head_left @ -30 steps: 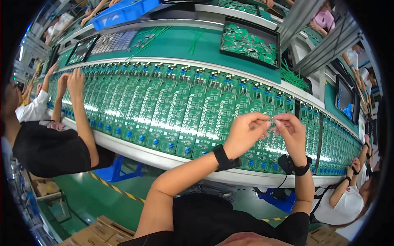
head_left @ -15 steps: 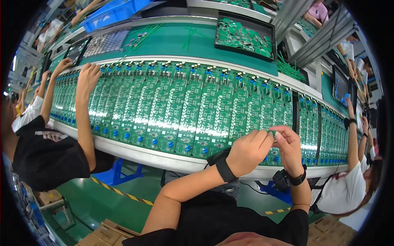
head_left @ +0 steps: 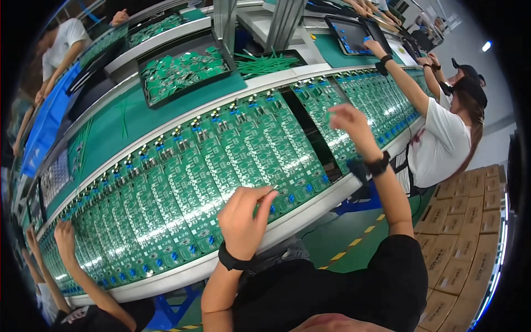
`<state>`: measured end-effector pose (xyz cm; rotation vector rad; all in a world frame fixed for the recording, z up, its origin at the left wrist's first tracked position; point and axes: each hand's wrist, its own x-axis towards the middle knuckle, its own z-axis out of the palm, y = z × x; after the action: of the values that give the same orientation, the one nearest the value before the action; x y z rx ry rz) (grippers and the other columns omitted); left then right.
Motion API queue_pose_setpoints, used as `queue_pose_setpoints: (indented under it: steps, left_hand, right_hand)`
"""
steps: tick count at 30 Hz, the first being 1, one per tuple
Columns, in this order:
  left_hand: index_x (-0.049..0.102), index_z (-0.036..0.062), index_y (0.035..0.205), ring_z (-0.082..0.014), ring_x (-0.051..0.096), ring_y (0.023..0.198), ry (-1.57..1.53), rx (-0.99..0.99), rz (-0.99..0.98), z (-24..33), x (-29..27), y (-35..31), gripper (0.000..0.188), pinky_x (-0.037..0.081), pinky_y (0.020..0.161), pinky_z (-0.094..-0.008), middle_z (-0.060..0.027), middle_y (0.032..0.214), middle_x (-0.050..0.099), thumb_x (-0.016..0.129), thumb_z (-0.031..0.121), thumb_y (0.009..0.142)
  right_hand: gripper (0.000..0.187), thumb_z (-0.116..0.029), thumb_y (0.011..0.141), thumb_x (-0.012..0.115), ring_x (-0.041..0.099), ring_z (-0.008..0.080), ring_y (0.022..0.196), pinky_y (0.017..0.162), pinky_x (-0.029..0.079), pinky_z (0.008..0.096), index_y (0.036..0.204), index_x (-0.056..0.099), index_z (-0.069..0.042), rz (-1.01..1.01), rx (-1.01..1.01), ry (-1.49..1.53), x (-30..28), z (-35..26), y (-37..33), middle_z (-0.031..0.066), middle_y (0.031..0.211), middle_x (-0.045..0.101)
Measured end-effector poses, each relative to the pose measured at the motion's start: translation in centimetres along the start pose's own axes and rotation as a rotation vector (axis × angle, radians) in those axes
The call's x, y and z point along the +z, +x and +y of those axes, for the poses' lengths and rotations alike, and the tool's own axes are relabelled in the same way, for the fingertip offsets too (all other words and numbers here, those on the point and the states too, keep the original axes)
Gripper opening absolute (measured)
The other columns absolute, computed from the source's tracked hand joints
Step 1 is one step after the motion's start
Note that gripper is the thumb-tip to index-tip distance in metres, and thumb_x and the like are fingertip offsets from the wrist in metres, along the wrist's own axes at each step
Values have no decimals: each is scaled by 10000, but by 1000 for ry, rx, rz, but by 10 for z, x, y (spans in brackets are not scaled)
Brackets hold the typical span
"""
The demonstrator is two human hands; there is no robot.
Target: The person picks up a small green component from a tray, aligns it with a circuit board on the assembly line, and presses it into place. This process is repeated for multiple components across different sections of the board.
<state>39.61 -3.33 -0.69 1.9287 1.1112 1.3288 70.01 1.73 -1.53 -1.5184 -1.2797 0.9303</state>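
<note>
My left hand (head_left: pixel 243 218) hovers over the near part of a long row of green circuit boards (head_left: pixel 193 177), thumb and forefinger pinched together. Something tiny shows at those fingertips, too small to name. Farther right, my right hand (head_left: pixel 354 130) is raised above the row, its fingers closed on a small green piece (head_left: pixel 332 116). Below it, a dark gap (head_left: pixel 312 133) parts two groups of boards. Blue components line the boards' near ends; blue and yellowish ones stand along their far ends.
Behind the row are a black tray (head_left: pixel 177 51) of small green boards and a pile of green strips (head_left: pixel 268 65). A metal post (head_left: pixel 285 27) rises there. Co-workers' arms reach over the line at the left and right. Cardboard boxes (head_left: pixel 459 238) are stacked at the right.
My hands, together over the boards before, are now apart: the right has gone up and away, the left remains low. The view has turned to the right.
</note>
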Motion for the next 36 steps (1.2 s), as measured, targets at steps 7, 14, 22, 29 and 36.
queue_pose_setpoints:
  steps: [7, 14, 22, 29, 36]
  left_hand:
    - [609, 14, 766, -152, 564, 569, 6, -47, -23, -7, 0, 0, 113, 435, 508, -236, -76, 690, 586, 695, 23, 694]
    - [604, 13, 763, -150, 558, 539, -11, -98, -4, -11, 1, 3, 123, 430, 484, -236, -75, 693, 587, 701, 30, 691]
    - [607, 8, 761, -131, 558, 549, -15, -147, -20, -13, 3, 4, 115, 425, 496, -222, -70, 684, 585, 698, 24, 693]
    - [613, 6, 767, -117, 561, 575, -40, -187, -23, -11, 2, 4, 106, 422, 524, -214, -63, 676, 583, 691, 18, 696]
    - [612, 5, 760, -114, 559, 576, -26, -182, -28, -8, -1, 5, 100, 419, 525, -215, -61, 675, 584, 687, 14, 696]
  right_hand:
    - [165, -39, 727, 619, 575, 130, 633, 610, 470, 253, 891, 598, -32, 243, -224, -593, -58, 62, 83, 54, 689, 599]
    - [130, -29, 692, 628, 591, 187, 629, 607, 480, 288, 814, 584, -36, 218, -262, -682, -50, 71, 115, 78, 694, 604]
    - [117, -31, 677, 616, 598, 226, 642, 603, 479, 325, 789, 580, -37, 211, -289, -746, -47, 70, 121, 93, 679, 601]
    - [110, -25, 658, 580, 591, 282, 665, 608, 474, 368, 767, 585, -41, 201, -288, -942, -44, 70, 130, 117, 683, 599]
    - [114, -22, 638, 560, 588, 279, 676, 612, 465, 377, 744, 594, -45, 203, -304, -1056, -41, 72, 139, 112, 676, 593]
